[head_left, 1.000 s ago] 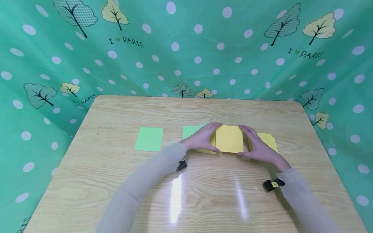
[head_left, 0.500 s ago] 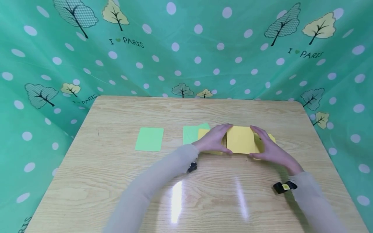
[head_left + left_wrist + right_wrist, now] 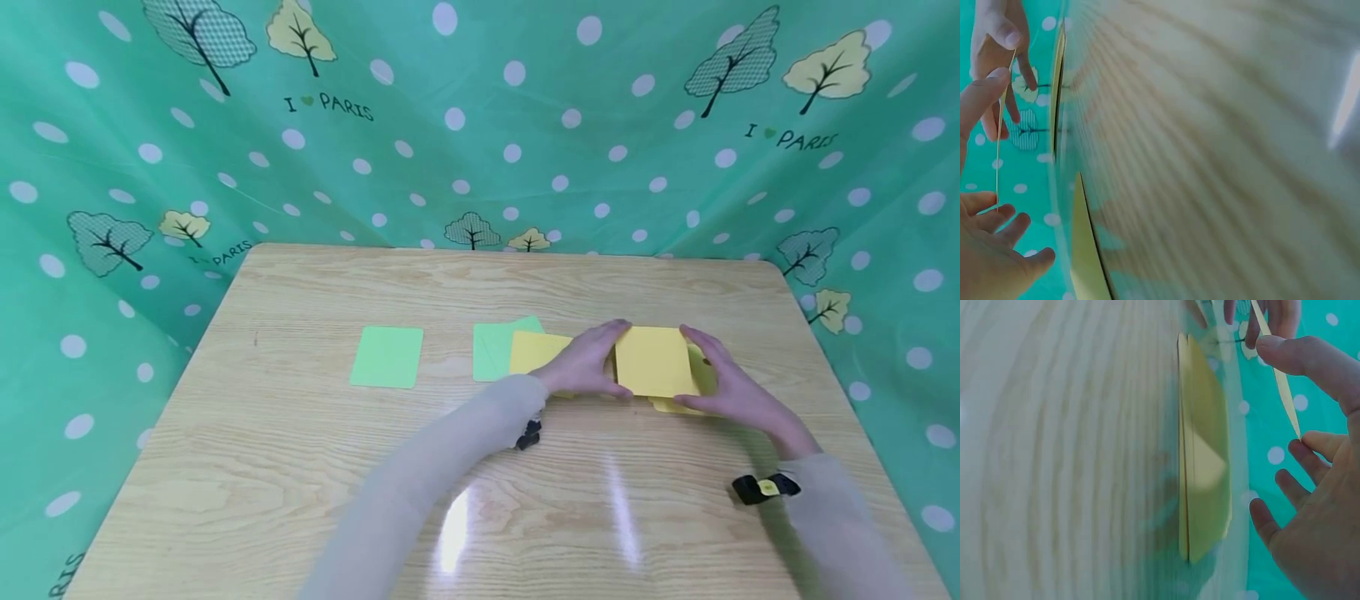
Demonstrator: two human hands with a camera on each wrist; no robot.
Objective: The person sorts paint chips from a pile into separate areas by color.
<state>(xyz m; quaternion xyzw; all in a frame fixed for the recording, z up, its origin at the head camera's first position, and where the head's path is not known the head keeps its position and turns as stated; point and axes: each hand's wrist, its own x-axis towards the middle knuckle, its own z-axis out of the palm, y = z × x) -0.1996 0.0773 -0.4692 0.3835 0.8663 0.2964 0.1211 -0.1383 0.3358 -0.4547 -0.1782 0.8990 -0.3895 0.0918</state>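
Both hands hold one yellow card (image 3: 654,361) by its side edges, lifted just above the table (image 3: 315,467). My left hand (image 3: 609,360) pinches its left edge and my right hand (image 3: 702,369) pinches its right edge. Under the card and the right hand lies a small yellow pile (image 3: 673,406), seen flat on the wood in the right wrist view (image 3: 1204,462). The held card shows edge-on as a thin strip (image 3: 1275,369) between thumb and fingers, and as a thin line (image 3: 999,144) in the left wrist view. Another yellow card (image 3: 536,352) lies left of my left hand.
A green card (image 3: 491,350) lies partly under the left yellow card, and a second green card (image 3: 387,357) sits alone further left. A green dotted curtain (image 3: 480,125) surrounds the table on three sides. A black band (image 3: 765,487) is on each wrist.
Both hands have carried the yellow card to the right, from over the middle yellow card to above the right yellow pile. The middle yellow card is now uncovered.
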